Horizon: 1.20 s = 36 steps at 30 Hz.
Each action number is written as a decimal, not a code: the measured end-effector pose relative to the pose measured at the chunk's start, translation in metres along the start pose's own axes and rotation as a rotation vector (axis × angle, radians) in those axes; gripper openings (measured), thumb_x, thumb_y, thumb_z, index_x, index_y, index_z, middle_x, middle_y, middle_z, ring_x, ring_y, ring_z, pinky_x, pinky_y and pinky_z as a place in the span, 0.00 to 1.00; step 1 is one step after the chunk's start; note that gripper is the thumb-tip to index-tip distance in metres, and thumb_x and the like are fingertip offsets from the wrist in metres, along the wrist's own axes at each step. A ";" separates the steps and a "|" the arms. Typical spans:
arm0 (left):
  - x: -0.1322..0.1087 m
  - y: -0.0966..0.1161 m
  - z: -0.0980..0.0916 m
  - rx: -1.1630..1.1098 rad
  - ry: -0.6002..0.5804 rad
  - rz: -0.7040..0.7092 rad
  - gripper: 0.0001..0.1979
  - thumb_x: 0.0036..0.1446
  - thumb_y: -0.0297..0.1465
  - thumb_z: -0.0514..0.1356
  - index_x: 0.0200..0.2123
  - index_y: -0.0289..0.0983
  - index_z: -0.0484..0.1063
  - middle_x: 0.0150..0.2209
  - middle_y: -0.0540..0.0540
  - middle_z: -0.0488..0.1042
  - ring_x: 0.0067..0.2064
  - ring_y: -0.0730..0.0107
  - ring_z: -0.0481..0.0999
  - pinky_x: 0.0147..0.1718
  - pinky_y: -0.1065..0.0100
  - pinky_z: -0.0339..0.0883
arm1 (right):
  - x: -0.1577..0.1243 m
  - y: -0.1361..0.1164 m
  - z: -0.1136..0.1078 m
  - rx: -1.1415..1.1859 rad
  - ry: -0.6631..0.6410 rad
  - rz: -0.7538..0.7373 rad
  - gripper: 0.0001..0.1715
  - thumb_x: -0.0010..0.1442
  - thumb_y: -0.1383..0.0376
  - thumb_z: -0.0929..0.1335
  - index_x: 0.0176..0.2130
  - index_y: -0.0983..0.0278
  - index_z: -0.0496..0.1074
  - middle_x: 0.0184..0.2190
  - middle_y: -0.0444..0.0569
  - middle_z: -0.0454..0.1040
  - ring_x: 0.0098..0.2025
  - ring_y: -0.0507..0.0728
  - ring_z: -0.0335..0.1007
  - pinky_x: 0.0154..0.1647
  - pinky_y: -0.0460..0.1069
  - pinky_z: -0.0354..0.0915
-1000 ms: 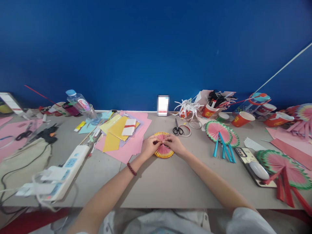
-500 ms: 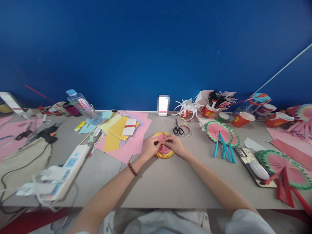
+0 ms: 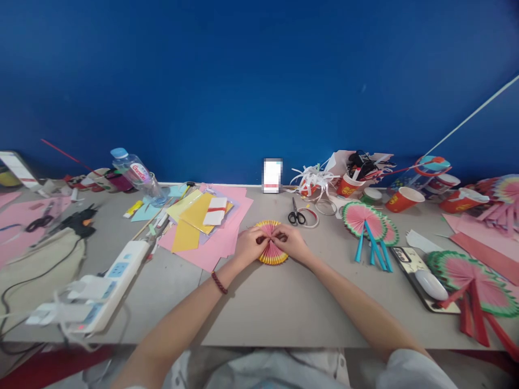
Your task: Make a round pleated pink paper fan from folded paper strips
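Observation:
A round pleated paper fan [image 3: 273,256], pink with a yellow rim, lies on the grey table in front of me. My left hand [image 3: 251,243] grips it from the left, thumb and fingers pinched close to its centre. From the right, my right hand [image 3: 292,243] pinches the pleats near the centre too. The two sets of fingertips almost meet and cover part of the middle. Black-handled scissors [image 3: 297,217] and a roll of tape [image 3: 310,218] lie just beyond my right hand.
Pink and yellow paper sheets [image 3: 188,229] lie to the left, with a power strip [image 3: 117,281] nearer me. Finished-looking fans [image 3: 363,220], a phone [image 3: 409,270] with a mouse [image 3: 431,284] on it, and red cups [image 3: 404,200] stand or lie to the right. A blue wall [image 3: 243,92] rises behind.
My right hand's fingers have shifted slightly right and curled more, so the fan's centre shows a little more between the hands. The rest looks the same.

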State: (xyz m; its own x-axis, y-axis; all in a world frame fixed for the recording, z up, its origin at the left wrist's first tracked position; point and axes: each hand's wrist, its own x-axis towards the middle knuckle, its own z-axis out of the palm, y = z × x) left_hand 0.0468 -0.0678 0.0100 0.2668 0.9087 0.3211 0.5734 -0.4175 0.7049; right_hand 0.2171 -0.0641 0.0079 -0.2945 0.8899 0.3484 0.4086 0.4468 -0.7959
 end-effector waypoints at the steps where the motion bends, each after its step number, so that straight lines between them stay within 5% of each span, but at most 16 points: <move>1: 0.001 -0.001 0.000 -0.014 -0.008 -0.008 0.04 0.50 0.25 0.60 0.26 0.37 0.75 0.27 0.48 0.74 0.30 0.72 0.70 0.29 0.71 0.62 | 0.000 -0.001 0.001 -0.025 0.008 -0.019 0.03 0.51 0.71 0.66 0.27 0.64 0.69 0.29 0.47 0.71 0.28 0.52 0.67 0.27 0.46 0.64; 8: 0.006 -0.018 0.002 -0.148 -0.079 -0.075 0.04 0.48 0.27 0.61 0.26 0.36 0.76 0.26 0.49 0.75 0.28 0.72 0.70 0.28 0.72 0.62 | -0.006 0.000 0.010 -0.214 0.017 -0.144 0.09 0.52 0.74 0.63 0.31 0.63 0.70 0.29 0.47 0.72 0.31 0.53 0.68 0.34 0.47 0.64; 14: 0.009 -0.025 0.000 -0.234 -0.180 -0.098 0.06 0.48 0.30 0.61 0.25 0.35 0.77 0.26 0.48 0.76 0.28 0.71 0.72 0.30 0.70 0.65 | -0.012 -0.006 0.015 -0.329 -0.028 -0.004 0.09 0.53 0.73 0.63 0.31 0.61 0.70 0.29 0.45 0.73 0.30 0.53 0.68 0.30 0.45 0.61; 24: 0.011 -0.021 -0.006 -0.283 -0.257 -0.152 0.12 0.49 0.37 0.60 0.22 0.33 0.73 0.21 0.50 0.70 0.26 0.72 0.68 0.25 0.72 0.61 | -0.010 -0.007 0.012 -0.260 -0.023 -0.170 0.16 0.54 0.75 0.61 0.37 0.60 0.73 0.36 0.48 0.76 0.40 0.55 0.71 0.42 0.49 0.66; 36: 0.015 -0.019 -0.008 -0.355 -0.301 -0.202 0.13 0.49 0.36 0.60 0.21 0.32 0.72 0.21 0.50 0.69 0.26 0.74 0.66 0.26 0.72 0.59 | -0.012 -0.006 0.012 -0.308 -0.043 -0.141 0.15 0.59 0.72 0.61 0.41 0.60 0.74 0.38 0.50 0.76 0.41 0.56 0.72 0.44 0.50 0.67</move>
State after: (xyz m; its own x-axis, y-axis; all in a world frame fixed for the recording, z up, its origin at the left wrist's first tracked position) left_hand 0.0338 -0.0464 0.0069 0.4193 0.9079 -0.0035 0.3518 -0.1589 0.9225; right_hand 0.2077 -0.0786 0.0029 -0.4002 0.8158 0.4176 0.6009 0.5776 -0.5526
